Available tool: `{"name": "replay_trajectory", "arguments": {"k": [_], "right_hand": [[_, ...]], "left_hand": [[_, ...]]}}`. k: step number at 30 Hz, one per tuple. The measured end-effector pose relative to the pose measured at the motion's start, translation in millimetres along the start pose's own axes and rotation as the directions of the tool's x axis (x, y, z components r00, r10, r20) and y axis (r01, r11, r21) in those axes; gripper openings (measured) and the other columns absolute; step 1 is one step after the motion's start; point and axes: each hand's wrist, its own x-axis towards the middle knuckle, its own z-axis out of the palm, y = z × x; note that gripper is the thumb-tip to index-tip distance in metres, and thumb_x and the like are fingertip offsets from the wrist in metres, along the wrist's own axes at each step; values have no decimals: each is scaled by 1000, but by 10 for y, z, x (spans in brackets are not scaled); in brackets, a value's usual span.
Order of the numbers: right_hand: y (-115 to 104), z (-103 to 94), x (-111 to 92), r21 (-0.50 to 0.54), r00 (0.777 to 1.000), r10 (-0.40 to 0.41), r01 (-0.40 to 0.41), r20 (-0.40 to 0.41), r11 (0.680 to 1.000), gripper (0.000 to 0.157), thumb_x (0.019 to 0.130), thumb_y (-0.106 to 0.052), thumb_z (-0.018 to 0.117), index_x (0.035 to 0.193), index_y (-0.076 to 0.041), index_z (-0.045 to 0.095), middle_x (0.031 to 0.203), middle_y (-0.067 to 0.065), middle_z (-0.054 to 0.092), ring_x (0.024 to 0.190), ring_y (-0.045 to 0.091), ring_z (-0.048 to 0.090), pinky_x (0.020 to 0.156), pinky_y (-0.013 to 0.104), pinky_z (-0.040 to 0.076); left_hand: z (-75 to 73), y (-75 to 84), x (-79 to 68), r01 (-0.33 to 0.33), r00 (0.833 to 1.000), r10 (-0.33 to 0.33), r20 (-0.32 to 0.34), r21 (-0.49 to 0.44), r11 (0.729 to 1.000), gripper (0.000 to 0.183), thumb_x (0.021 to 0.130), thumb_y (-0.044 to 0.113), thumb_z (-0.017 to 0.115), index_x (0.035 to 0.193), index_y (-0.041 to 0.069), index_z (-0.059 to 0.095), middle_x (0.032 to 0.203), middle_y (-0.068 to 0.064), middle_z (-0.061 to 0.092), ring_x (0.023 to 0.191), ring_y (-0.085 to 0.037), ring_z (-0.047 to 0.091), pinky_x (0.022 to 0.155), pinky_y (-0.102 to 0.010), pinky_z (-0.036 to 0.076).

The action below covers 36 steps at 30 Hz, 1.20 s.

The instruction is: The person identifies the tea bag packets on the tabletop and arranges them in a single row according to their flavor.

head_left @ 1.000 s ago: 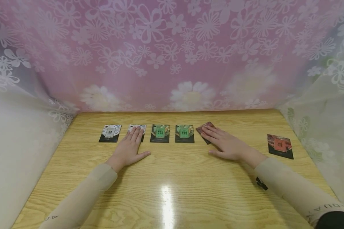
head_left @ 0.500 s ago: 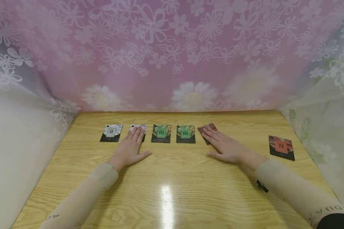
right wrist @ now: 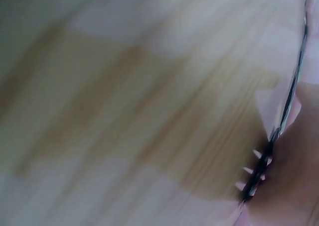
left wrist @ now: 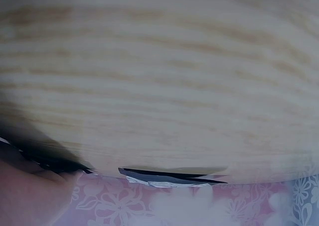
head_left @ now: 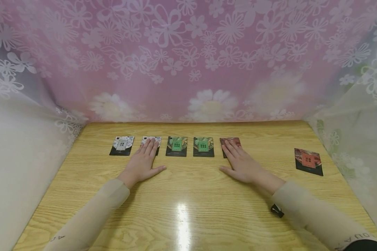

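Observation:
My left hand (head_left: 143, 160) lies flat with straight fingers on a white-and-black packet (head_left: 147, 138), hiding most of it. To the left of that lies a matching white-and-black packet (head_left: 122, 145). Straight fingers of my right hand (head_left: 241, 160) rest on a red-and-black packet (head_left: 225, 141), whose lower right part they cover. Two green-and-black packets (head_left: 176, 146) lie side by side between the hands. In the left wrist view a packet (left wrist: 169, 178) shows edge-on near the bottom. A packet's dark edge (right wrist: 259, 171) borders the hand in the right wrist view.
Another red-and-black packet (head_left: 308, 161) lies slightly turned at the right side of the wooden table (head_left: 163, 198). A pink flowered cloth (head_left: 176, 87) hangs along the back edge, with pale cloth at both sides. A small black object (head_left: 277, 211) shows under the right sleeve.
My right hand has turned the red-and-black packet from tilted to nearly straight, in line with the row, and shifted slightly right. The left hand stays on its packet.

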Motion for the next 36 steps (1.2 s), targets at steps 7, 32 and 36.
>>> {"name": "replay_trajectory", "arguments": {"k": [7,32,36], "right_hand": [[-96,-29,22,-2,997,70,-70,25,998,87,93,-64,35,152,-5,14,158,16,5,145,33,3,116,51,15],[-186,-67,80,-16,986,148,-147,81,989,89,91,-69,30,152,-7,11,158,15,1,146,32,2,116,50,15],[-203,-94,86,-20,986,146,-145,84,989,89,91,-69,31,152,-7,12,158,15,2,146,33,3,116,50,16]], "left_hand": [[-13,7,1,-1,1000,0,5,8,1000,105,81,83,18,152,7,1,159,-14,1,146,-29,1,118,-45,13],[-19,8,-6,-11,1000,11,-6,9,1000,104,83,81,22,152,5,4,158,-15,4,146,-31,3,118,-47,14],[-27,11,-9,-12,1000,12,-10,13,1000,104,83,81,22,152,5,4,158,-15,4,146,-31,4,118,-47,14]]}}
